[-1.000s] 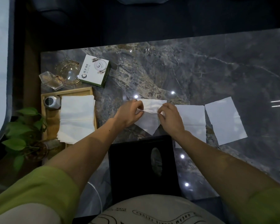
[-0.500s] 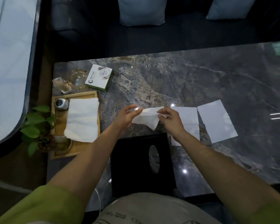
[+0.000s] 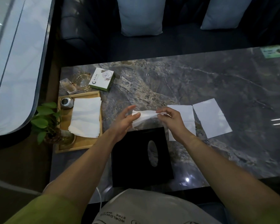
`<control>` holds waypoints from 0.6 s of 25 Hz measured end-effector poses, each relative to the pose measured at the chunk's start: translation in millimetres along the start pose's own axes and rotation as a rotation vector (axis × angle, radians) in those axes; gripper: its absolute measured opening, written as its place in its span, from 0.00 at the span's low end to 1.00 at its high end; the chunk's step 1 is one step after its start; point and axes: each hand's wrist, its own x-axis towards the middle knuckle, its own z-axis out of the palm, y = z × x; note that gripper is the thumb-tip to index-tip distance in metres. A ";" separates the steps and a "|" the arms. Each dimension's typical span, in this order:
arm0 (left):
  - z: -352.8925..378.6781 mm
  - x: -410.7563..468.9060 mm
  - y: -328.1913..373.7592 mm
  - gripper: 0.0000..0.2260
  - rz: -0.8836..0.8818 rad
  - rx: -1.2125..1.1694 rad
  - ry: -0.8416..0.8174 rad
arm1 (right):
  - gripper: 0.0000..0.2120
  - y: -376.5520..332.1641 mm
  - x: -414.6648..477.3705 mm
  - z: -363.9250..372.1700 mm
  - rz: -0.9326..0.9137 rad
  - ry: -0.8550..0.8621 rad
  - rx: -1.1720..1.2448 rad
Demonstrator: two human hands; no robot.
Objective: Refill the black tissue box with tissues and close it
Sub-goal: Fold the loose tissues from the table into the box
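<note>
The black tissue box (image 3: 132, 159) lies flat at the near edge of the marble table (image 3: 225, 88), its oval slot (image 3: 152, 153) facing up. Just beyond it I hold a crumpled white tissue (image 3: 144, 116) in the air. My right hand (image 3: 170, 118) pinches its right end. My left hand (image 3: 125, 121) has its fingers spread against the tissue's left end. Two flat tissues (image 3: 185, 117) (image 3: 211, 118) lie to the right on the table. A stack of tissues (image 3: 86, 116) rests in the wooden tray (image 3: 78, 143) at left.
On the tray stands a small metal jar (image 3: 66, 102). Behind it are a glass ashtray (image 3: 81, 80), a clear small box (image 3: 67, 86) and a white-green carton (image 3: 102, 81). A potted plant (image 3: 47, 120) sits at the table's left edge. A sofa with cushions (image 3: 140, 15) is beyond.
The tissue was lifted off the table and bunched between both hands. My left hand's fingers have opened out. The camera view tilted up, showing more of the sofa.
</note>
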 end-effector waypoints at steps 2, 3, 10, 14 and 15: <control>-0.4 -7.0 2.3 0.19 0.089 0.083 -0.060 | 0.06 -3.6 -3.7 0.2 0.002 0.024 0.001; 0.6 -11.2 3.9 0.19 0.122 0.124 -0.076 | 0.06 -6.1 -6.2 0.5 -0.002 0.032 -0.003; -1.6 -22.4 3.0 0.17 0.199 0.227 -0.066 | 0.07 -14.3 -18.9 -4.0 -0.033 0.033 0.008; -4.8 -25.7 -2.9 0.09 0.354 0.308 -0.002 | 0.12 -13.5 -20.7 -9.0 -0.007 -0.009 -0.047; -5.6 -26.6 -3.0 0.08 0.392 0.361 0.013 | 0.13 -13.1 -20.4 -9.8 -0.005 -0.032 -0.071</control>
